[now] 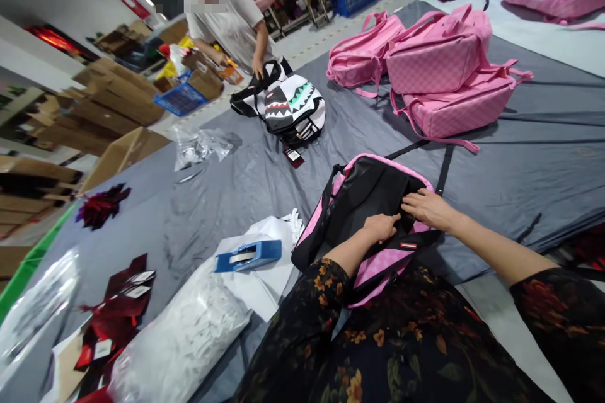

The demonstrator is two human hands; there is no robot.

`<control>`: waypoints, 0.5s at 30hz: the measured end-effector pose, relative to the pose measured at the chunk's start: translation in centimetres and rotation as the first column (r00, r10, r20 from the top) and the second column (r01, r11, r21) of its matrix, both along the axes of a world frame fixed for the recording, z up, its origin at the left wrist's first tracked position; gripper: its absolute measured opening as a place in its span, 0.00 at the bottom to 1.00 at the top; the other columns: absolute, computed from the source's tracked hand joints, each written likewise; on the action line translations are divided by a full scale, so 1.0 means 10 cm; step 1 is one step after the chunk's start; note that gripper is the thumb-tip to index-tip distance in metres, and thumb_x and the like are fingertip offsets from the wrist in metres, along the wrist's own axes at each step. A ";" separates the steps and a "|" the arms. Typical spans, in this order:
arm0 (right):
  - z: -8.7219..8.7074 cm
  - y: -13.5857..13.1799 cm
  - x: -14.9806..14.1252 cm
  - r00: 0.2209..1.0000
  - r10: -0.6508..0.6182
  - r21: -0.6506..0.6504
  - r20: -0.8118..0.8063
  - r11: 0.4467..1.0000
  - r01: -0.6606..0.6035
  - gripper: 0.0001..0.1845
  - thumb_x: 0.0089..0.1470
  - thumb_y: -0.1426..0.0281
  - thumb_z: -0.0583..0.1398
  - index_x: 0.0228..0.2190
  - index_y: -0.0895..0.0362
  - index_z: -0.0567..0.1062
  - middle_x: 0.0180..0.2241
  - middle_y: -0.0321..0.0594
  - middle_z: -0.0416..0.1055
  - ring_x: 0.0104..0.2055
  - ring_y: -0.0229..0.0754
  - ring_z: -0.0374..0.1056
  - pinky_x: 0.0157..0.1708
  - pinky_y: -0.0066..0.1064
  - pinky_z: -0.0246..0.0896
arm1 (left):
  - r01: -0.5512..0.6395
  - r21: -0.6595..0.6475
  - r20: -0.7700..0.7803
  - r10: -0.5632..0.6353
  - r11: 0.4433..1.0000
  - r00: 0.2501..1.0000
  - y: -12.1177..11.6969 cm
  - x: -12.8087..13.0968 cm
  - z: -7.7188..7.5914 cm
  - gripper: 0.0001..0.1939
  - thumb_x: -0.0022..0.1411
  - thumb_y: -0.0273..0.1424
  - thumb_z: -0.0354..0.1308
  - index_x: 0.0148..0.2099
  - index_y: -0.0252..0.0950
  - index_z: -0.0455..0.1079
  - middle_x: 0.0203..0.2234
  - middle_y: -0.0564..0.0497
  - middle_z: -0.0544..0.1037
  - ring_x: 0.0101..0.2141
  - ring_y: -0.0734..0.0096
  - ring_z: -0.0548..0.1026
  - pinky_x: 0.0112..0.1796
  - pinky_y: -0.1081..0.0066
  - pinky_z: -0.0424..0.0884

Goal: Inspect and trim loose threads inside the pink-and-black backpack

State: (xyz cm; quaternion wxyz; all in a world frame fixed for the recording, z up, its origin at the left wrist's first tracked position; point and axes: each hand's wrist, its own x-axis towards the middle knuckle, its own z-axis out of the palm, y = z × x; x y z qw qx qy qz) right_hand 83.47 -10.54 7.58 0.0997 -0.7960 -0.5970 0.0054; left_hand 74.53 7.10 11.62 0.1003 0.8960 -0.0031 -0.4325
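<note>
A pink and black backpack [385,195] lies unzipped before me on the grey-covered table, its black lining showing. My left hand [382,227] is at the opening, closed on the black fabric with its index finger stretched out; its other fingertips are partly hidden. My right hand [428,208] rests against the inner side of the opening, fingers extended and slightly spread. A small red label [408,245] marks the near edge of the backpack. Black straps trail from its far side.
Several pink backpacks [439,56] are piled at the far right. Across the table a person [231,25] handles a shark-mouth backpack [295,107]. To the left lie a blue tape dispenser [255,255], a stuffed plastic bag [184,334] and dark red tags [127,289].
</note>
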 end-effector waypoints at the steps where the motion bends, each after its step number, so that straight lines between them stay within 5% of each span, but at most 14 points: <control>1: 0.07 -0.02 0.01 0.996 -0.087 0.037 -0.022 0.995 0.088 0.13 0.62 0.68 0.57 0.44 0.57 0.78 0.43 0.50 0.77 0.47 0.49 0.69 0.43 0.38 0.55 | 0.002 -0.015 -0.019 -0.003 1.000 1.000 0.01 0.02 0.00 0.30 0.69 0.32 0.49 0.71 0.49 0.54 0.38 0.49 0.85 0.45 0.64 0.82 0.45 0.68 0.75; 4: 0.19 -0.10 -0.02 0.855 -0.456 0.159 -0.247 0.851 0.500 0.21 0.65 0.58 0.52 0.42 0.59 0.78 0.35 0.49 0.78 0.39 0.49 0.71 0.38 0.36 0.57 | 0.007 -0.044 -0.053 -0.009 0.999 0.999 0.02 0.07 0.00 0.29 0.69 0.32 0.48 0.71 0.47 0.56 0.25 0.53 0.82 0.39 0.66 0.82 0.43 0.70 0.75; 6: 0.18 -0.12 -0.11 0.709 -0.561 0.156 -0.427 0.727 0.669 0.24 0.67 0.55 0.49 0.37 0.57 0.78 0.29 0.43 0.77 0.31 0.44 0.72 0.32 0.32 0.59 | 0.007 -0.048 -0.061 -0.010 0.999 0.998 0.01 0.08 0.00 0.28 0.69 0.31 0.48 0.70 0.47 0.57 0.24 0.53 0.81 0.37 0.66 0.83 0.43 0.70 0.75; 10: -0.01 -0.05 -0.33 0.663 -0.502 0.093 -0.556 0.754 0.650 0.24 0.66 0.54 0.49 0.33 0.54 0.79 0.26 0.35 0.78 0.26 0.38 0.71 0.27 0.27 0.61 | 0.006 -0.047 -0.059 -0.009 0.999 0.998 0.01 0.07 0.01 0.28 0.69 0.31 0.47 0.70 0.48 0.57 0.28 0.53 0.83 0.35 0.67 0.83 0.43 0.70 0.75; 15: -0.19 0.01 -0.37 0.654 -0.536 0.019 -0.534 0.766 0.643 0.18 0.58 0.51 0.58 0.33 0.48 0.82 0.24 0.34 0.77 0.24 0.40 0.70 0.21 0.28 0.54 | 0.009 -0.037 -0.037 -0.010 0.999 0.999 -0.01 0.08 0.01 0.27 0.69 0.32 0.48 0.68 0.49 0.60 0.36 0.51 0.84 0.38 0.66 0.83 0.44 0.69 0.75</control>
